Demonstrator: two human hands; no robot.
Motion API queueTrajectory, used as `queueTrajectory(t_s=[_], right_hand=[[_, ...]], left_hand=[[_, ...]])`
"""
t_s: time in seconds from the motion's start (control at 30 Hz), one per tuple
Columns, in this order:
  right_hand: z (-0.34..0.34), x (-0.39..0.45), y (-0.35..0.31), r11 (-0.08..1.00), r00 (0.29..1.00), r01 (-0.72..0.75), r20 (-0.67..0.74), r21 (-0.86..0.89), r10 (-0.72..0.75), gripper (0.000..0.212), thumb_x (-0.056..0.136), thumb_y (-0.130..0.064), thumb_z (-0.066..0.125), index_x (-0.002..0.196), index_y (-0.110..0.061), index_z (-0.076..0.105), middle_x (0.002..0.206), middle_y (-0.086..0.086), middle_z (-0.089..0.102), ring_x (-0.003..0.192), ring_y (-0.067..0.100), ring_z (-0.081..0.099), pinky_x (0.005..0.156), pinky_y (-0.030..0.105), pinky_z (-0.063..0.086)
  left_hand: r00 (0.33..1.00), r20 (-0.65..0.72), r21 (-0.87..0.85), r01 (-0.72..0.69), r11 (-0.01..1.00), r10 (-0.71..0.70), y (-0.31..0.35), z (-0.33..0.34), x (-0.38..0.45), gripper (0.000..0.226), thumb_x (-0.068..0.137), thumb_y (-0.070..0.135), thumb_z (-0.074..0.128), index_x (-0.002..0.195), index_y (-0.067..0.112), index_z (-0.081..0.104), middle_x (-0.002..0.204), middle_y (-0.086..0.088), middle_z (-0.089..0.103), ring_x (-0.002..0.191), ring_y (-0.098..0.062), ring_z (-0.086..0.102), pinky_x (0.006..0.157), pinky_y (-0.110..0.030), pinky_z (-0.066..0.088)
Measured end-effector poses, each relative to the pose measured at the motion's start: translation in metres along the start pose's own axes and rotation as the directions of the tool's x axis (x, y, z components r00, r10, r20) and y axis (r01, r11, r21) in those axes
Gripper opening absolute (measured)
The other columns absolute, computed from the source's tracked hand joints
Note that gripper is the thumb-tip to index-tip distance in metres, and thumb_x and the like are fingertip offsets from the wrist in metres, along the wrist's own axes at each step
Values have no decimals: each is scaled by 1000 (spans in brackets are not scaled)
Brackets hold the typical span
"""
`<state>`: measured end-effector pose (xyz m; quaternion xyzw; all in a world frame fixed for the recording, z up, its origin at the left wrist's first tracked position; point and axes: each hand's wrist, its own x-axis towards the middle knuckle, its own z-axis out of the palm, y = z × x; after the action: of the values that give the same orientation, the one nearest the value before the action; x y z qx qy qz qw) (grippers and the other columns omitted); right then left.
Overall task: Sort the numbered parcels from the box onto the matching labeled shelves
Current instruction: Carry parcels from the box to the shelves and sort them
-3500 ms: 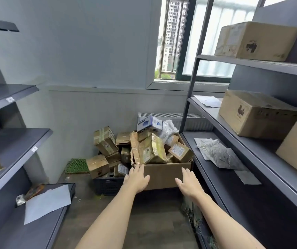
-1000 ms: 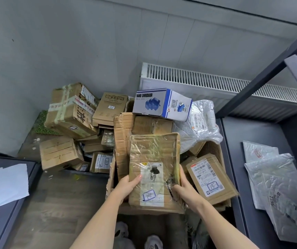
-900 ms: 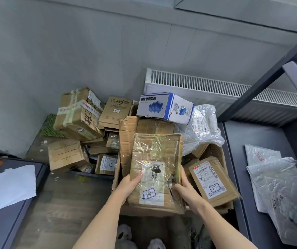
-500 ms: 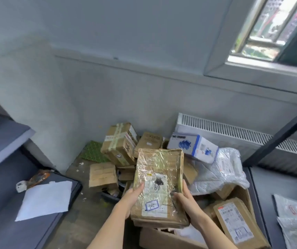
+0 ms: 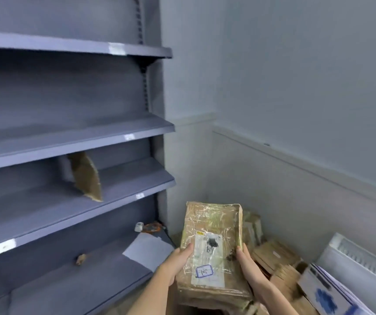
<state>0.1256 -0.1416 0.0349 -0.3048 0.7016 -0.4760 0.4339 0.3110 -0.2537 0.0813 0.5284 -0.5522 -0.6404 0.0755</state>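
Two bare forearms, left hand [image 5: 176, 262] and right hand [image 5: 249, 267] apparently without rings, sleeves or gloves.

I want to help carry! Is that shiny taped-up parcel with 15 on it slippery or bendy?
Probably a bit slippery: the parcel is wrapped in glossy clear tape. It looks fairly stiff, since it stands flat between the left hand and right hand without sagging. Two hands suggest some weight.

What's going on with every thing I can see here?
Parcel: wrapped in tape, marked 15, held up off the pile.
Left hand: grips the parcel's left edge.
Right hand: grips its right edge.
Shelves: white labels blurred, unreadable.
Cardboard piece: stands leaning on one shelf.
Paper: lies flat on the bottom shelf.
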Motion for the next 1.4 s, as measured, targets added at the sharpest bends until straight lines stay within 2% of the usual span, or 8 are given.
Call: queueTrajectory(t_s=[0.1,0.23,0.4,0.53,0.67,0.93,1.1,1.4], right_hand=[[38,6,-24,998,987,40,157,-54,-31,123,57,-92,36,153,-19,9,157,-1,20,143,17,23,118,42,20],[100,-17,-56,990,952,127,286,-53,-106,58,102,-41,26,152,-16,12,154,-3,24,142,15,24,118,34,18],[177,-47,-75,983,873,171,473,-70,-118,54,102,-36,28,150,-14,16,145,-7,27,142,19,23,117,31,18],[247,-67,-75,971,791,223,598,-90,-126,91,75,-73,36,147,-18,27,148,-4,32,137,18,33,114,31,25],[317,-88,-79,973,704,196,708,-119,-55,56,101,-39,27,151,-15,18,153,0,28,140,18,29,115,33,24],[462,-176,-91,951,591,282,804,-124,-70,52,103,-28,30,148,-4,20,155,14,23,144,26,20,115,31,17],[568,-231,-90,991,509,132,860,-32,-40,53,103,-28,32,151,-8,17,158,3,14,146,19,14,119,32,9],[680,-283,-77,959,453,251,892,-131,3,52,103,-29,34,150,-12,22,158,6,19,145,22,17,119,34,10]], left_hand=[[992,-121,-21,-48,999,45,-15,-34,-32,66,98,51,34,150,13,21,156,-4,23,143,-23,25,114,-32,22],[956,-290,-169,-88,982,36,-44,-76,-76,61,99,49,35,150,18,22,156,-1,24,143,-22,25,113,-34,24],[888,-454,-283,-72,956,-67,-93,-119,-144,67,97,52,37,150,16,19,157,-4,20,143,-24,23,114,-39,22],[821,-552,-349,-70,935,-145,-128,-156,-194,67,97,52,37,150,15,19,157,-5,19,143,-24,22,115,-38,23],[741,-636,-395,-72,916,-216,-162,-196,-244,67,98,52,35,150,13,18,157,-5,18,143,-24,22,115,-36,23],[547,-775,-415,-59,908,-318,-248,-280,-348,62,99,51,30,148,12,26,155,-5,25,141,-22,29,115,-34,25],[411,-851,-394,-88,915,-327,-316,-341,-406,59,100,48,32,145,11,33,156,-6,25,143,-19,25,114,-27,23],[401,-810,-504,-101,858,-428,-379,-418,-456,56,102,42,30,146,8,30,155,-7,27,140,-23,32,109,-28,29]])
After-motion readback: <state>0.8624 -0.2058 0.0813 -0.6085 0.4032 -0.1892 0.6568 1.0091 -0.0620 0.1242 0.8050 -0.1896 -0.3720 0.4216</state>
